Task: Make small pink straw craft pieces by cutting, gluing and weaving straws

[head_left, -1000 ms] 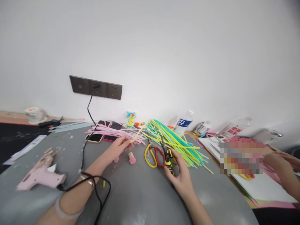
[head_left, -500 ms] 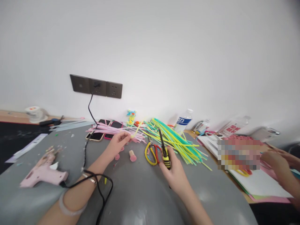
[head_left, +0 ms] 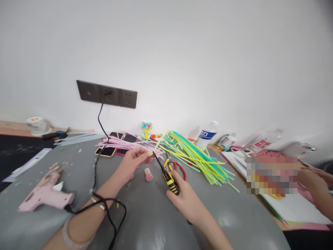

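Note:
My left hand (head_left: 135, 161) pinches a yellow pipe cleaner (head_left: 159, 141), whose free end points up and to the right. My right hand (head_left: 183, 194) is closed round the yellow-and-black handles of long-nosed pliers (head_left: 171, 182). Their dark tips come close to the pinched end of the pipe cleaner; whether they touch it I cannot tell. Between my hands lies a small pink fuzzy piece with a pale stem (head_left: 148, 174). Behind the pliers rest red-handled pliers (head_left: 181, 169). A heap of green and yellow pipe cleaners (head_left: 200, 159) lies beyond my right hand, pink ones (head_left: 122, 143) beyond my left.
A pink glue gun (head_left: 47, 196) lies at left; its black cord crosses my left forearm toward the wall socket (head_left: 108, 94). Phones (head_left: 105, 151) lie under the pink strands. A small figure (head_left: 147, 130) and a bottle (head_left: 206, 134) stand behind. Another person's hands (head_left: 312, 180) work over paper at right.
My right hand has swung the pliers left, and their tips now sit near the pipe cleaner in my left hand. My left hand has shifted slightly right in view.

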The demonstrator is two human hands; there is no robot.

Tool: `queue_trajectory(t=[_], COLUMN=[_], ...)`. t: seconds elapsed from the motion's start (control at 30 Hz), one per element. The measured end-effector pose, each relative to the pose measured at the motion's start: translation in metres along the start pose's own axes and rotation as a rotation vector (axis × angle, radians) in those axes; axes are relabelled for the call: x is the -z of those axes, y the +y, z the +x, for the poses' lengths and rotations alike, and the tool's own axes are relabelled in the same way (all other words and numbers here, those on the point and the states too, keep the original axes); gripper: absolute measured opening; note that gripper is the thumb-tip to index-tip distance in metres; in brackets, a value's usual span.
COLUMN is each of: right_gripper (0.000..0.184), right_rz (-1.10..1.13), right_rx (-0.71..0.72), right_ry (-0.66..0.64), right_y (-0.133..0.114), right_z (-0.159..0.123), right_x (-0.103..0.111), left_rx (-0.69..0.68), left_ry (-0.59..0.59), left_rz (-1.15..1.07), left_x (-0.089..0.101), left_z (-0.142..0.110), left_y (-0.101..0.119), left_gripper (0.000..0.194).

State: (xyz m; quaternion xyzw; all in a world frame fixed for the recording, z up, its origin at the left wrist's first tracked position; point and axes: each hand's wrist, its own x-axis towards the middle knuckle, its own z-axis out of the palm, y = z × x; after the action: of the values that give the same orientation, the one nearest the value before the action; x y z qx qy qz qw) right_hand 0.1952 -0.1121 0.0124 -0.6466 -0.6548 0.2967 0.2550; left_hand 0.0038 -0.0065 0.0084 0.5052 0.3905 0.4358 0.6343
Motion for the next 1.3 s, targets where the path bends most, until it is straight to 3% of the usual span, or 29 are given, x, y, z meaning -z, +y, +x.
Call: queue_trajectory(t=[0.27, 0.6, 0.97, 1.17, 1.3], right_gripper=[0.05, 0.048, 0.048, 0.037, 0.029], right_rz=[0.043, 0.091, 0.163, 0.144, 0.149], right_rx=[-0.026, -0.025, 0.029, 0.045, 0.046], right_ry=[-0.017, 0.043, 0.144, 0.141, 0.161], right_y=[0.004, 0.004, 0.017, 0.016, 0.02], right_z=[-0.001, -0.001, -0.003, -0.006, -0.007], right_x=[-0.008, -0.022, -0.028, -0.025, -0.029], left_rx=[-0.005, -0.119, -0.11, -0.083, -0.073], left_ry=[0.038, 0.035, 0.016, -0.016, -0.116], left_rz=[0.048, 0.002, 0.011, 0.033, 0.096], left_x=[-0.001, -0.005, -0.004, -0.002, -0.001], left_z=[0.0, 0.001, 0.0, 0.002, 0.001], left_y=[-0.001, -0.006, -0.004, -0.009, -0.011], left_gripper=[0.03, 0.024, 0.023, 0.025, 0.025])
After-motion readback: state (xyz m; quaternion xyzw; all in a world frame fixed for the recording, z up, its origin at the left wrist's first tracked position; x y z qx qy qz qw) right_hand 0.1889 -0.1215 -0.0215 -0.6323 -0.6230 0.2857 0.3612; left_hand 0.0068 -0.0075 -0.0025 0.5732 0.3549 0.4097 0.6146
